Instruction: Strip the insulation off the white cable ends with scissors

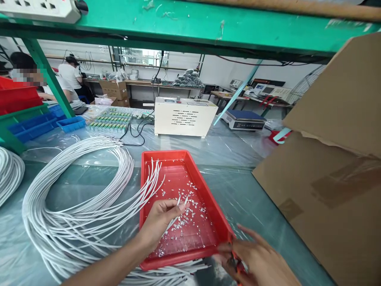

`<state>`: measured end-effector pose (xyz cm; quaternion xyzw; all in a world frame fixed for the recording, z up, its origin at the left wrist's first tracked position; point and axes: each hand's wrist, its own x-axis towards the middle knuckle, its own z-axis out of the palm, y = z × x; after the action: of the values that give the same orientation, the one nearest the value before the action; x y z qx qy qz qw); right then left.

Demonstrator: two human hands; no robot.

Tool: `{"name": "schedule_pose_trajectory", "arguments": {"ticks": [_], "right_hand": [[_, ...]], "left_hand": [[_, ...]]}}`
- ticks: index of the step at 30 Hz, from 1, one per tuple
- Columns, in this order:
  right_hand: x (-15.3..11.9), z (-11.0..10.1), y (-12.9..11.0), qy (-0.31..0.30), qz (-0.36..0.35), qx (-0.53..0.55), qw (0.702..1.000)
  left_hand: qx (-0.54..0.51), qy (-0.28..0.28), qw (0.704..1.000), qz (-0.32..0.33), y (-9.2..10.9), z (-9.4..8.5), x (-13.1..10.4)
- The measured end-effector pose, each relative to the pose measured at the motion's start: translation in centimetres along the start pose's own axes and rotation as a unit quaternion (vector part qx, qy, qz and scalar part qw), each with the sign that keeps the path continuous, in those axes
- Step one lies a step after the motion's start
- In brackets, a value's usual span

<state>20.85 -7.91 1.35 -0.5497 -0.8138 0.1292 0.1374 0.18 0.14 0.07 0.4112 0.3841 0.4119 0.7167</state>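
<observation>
Over the red tray point(205, 186), my left hand point(162, 222) pinches white cable ends point(179, 200) between thumb and fingers. Small clear and whitish scraps point(190, 210) are scattered on the tray's floor. My right hand point(253, 258), blurred by motion, is at the tray's front right corner with its fingers around a tool with orange-red handles point(236, 264). A big coil of white cables point(38, 198) lies left of the tray, some of its ends resting over the tray's left edge. More cable ends point(175, 274) show below the tray's front edge.
A cream machine point(184, 119) stands behind the tray, with a scale point(244, 120) to its right. Cardboard point(333, 198) rises at the right. Blue bins point(71, 124) and green boards point(110, 119) are back left. A green beam point(208, 24) crosses above. Two people sit in the background.
</observation>
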Motion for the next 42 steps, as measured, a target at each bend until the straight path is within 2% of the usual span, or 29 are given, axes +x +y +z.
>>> {"name": "schedule_pose_trajectory", "arguments": {"ticks": [6,9,11,14,18,20,25,29,32,35,37,42], "right_hand": [[4.0,0.2,0.8,0.095,0.102,-0.049,0.989],[5.7,0.6,0.8,0.15,0.109,0.086,0.979],[6.6,0.8,0.4,0.176,0.103,0.244,0.948],[7.7,1.1,-0.5,0.186,0.099,0.426,0.88],[8.6,1.5,-1.9,0.137,0.073,0.536,0.83],[8.8,2.0,-2.5,0.133,0.067,0.562,0.813],[9.0,2.9,-3.3,0.183,0.085,0.558,0.805],[9.0,2.7,-3.2,0.176,0.081,0.562,0.804],[8.9,2.6,-3.0,0.162,0.069,0.548,0.818],[8.7,2.8,-3.0,0.188,0.077,0.516,0.832],[8.6,2.7,-3.1,0.198,0.091,0.512,0.831],[8.7,1.7,-2.5,0.173,0.102,0.501,0.842]], "left_hand": [[0.073,0.011,0.995,0.068,0.8,0.2,-0.1],[0.083,0.009,0.993,0.084,1.1,0.2,-0.2],[0.093,0.0,0.992,0.09,1.1,0.2,-0.3],[0.114,-0.02,0.989,0.09,0.9,0.3,-0.4],[0.12,-0.04,0.988,0.088,0.6,0.3,-0.4],[0.132,-0.047,0.986,0.094,0.5,0.3,-0.3],[0.17,-0.039,0.978,0.111,0.4,0.3,-0.3],[0.17,-0.036,0.979,0.104,0.4,0.2,-0.3],[0.151,-0.037,0.983,0.096,0.5,0.2,-0.4],[0.145,-0.058,0.983,0.095,0.8,0.3,-0.5],[0.145,-0.067,0.982,0.096,1.0,0.4,-0.5],[0.147,-0.049,0.984,0.09,1.3,0.4,-0.6]]}}
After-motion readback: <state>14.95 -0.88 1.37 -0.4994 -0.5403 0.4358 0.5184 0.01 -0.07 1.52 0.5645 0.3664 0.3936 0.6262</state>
